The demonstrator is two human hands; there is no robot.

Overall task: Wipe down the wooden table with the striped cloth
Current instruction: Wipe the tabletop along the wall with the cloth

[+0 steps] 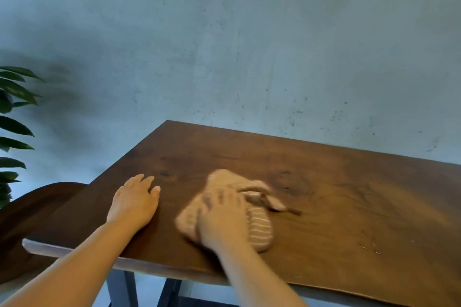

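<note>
Right half of wooden table (349,194): bare, open for passing, only small crumbs (369,247).
Table centre: bunched striped cloth (259,229) under the right hand (222,222).
Left end: left hand (134,202) flat on the wood.
Far edge: grey wall (249,57).
Beyond the left edge: chair back (37,207), leafy plant (12,117).

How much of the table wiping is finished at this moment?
Done: cannot tell; no wiped area stands out. In hand: the right hand presses the striped cloth on the wooden table, blurred mid-stroke; the left hand lies flat beside it. Left: small crumbs on the right.
</note>
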